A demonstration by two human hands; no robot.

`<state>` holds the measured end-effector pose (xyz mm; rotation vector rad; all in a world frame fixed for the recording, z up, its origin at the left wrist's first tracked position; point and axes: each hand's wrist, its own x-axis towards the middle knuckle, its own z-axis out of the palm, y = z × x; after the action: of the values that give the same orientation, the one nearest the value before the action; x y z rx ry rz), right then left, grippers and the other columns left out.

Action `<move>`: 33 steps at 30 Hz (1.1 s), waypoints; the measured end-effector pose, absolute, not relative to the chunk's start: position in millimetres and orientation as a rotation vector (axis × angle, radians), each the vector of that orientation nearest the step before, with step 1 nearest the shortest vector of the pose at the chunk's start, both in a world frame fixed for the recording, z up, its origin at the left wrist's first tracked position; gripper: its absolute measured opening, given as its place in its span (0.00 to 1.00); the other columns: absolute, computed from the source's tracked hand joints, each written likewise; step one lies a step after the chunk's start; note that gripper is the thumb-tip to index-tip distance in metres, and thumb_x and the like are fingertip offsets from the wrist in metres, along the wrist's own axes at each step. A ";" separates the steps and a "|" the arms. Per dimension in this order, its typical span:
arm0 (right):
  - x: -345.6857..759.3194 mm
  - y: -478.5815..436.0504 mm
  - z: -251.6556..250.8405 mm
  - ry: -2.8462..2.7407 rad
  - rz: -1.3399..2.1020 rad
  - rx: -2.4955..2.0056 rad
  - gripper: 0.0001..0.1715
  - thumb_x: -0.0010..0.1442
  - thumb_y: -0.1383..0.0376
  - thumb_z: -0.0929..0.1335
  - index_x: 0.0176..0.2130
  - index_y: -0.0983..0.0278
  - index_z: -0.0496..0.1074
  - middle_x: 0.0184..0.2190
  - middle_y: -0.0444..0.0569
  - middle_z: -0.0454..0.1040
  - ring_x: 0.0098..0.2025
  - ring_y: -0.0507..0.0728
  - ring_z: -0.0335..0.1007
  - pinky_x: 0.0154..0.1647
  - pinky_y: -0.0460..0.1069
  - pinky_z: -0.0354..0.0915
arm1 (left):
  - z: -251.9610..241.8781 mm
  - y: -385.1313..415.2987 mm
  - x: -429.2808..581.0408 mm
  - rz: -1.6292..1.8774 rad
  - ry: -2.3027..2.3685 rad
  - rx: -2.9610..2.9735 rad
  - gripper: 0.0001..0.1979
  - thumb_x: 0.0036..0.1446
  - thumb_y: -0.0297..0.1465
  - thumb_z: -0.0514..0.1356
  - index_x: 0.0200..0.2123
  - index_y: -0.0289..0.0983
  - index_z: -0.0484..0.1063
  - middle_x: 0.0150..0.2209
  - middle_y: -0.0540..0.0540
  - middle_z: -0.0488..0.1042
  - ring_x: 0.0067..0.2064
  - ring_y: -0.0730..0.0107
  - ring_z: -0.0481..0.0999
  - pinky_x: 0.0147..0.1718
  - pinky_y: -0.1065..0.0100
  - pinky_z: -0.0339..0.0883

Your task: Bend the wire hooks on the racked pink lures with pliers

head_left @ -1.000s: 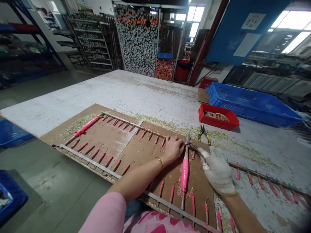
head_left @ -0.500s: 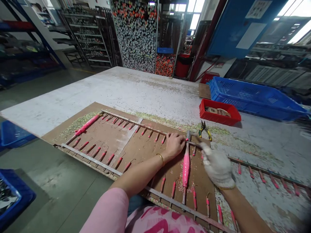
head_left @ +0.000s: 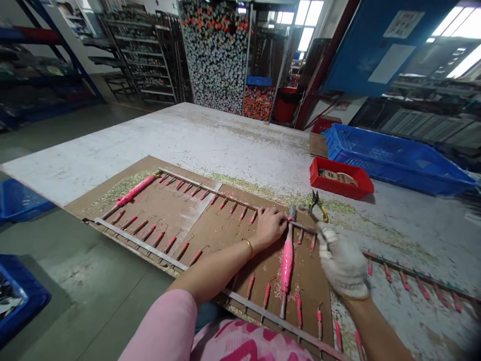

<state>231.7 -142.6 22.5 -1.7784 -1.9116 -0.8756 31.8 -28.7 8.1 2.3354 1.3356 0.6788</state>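
My bare left hand (head_left: pixel 271 225) is curled over the long thin metal bar (head_left: pixel 236 200), its fingertips beside the top end of a thick pink-coated piece (head_left: pixel 287 258). What lies under those fingers is partly hidden. On my right hand (head_left: pixel 343 260) is a whitish glove, closed around the handle of a hammer, blurred by motion. The grey hammer head (head_left: pixel 292 212) is at the bar, just by my left fingertips. Small pink-coated pieces with wire hooks (head_left: pixel 243 213) hang along the bar. Yellow-handled cutters (head_left: pixel 317 206) lie just beyond the hammer.
A brown board (head_left: pixel 150 163) lies on the white table (head_left: pixel 150 133), with crumbs scattered about. A front rail (head_left: pixel 143 244) carries more pink pieces. Another bar (head_left: pixel 421 275) lies at right. A red bin (head_left: pixel 341 188) and a blue crate (head_left: pixel 394 173) stand at the back right.
My right hand has shifted slightly right and nearer to me with the hammer. My left hand keeps its place on the bar. The view has tilted a little.
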 end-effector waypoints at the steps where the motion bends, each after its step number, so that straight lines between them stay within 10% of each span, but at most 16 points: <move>1: 232.2 -142.6 21.5 -1.821 -0.921 -1.780 0.29 0.65 0.65 0.66 0.63 0.60 0.72 0.25 0.46 0.69 0.30 0.56 0.62 0.35 0.52 0.54 | 7.9 -28.7 31.8 0.686 1.333 2.338 0.12 0.71 0.37 0.58 0.39 0.43 0.81 0.42 0.46 0.77 0.48 0.62 0.72 0.56 0.55 0.55; 33: 232.5 -139.0 19.9 -2.127 -0.752 -1.822 0.32 0.62 0.68 0.66 0.64 0.60 0.71 0.27 0.47 0.72 0.30 0.56 0.64 0.34 0.51 0.53 | 0.0 -27.1 31.2 0.734 1.316 2.319 0.10 0.70 0.36 0.59 0.40 0.43 0.82 0.44 0.47 0.78 0.50 0.62 0.72 0.56 0.56 0.55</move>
<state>232.5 -139.0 19.9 -1.8217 -2.1267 -0.7523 31.2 -27.1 0.0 2.3193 1.3162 0.7340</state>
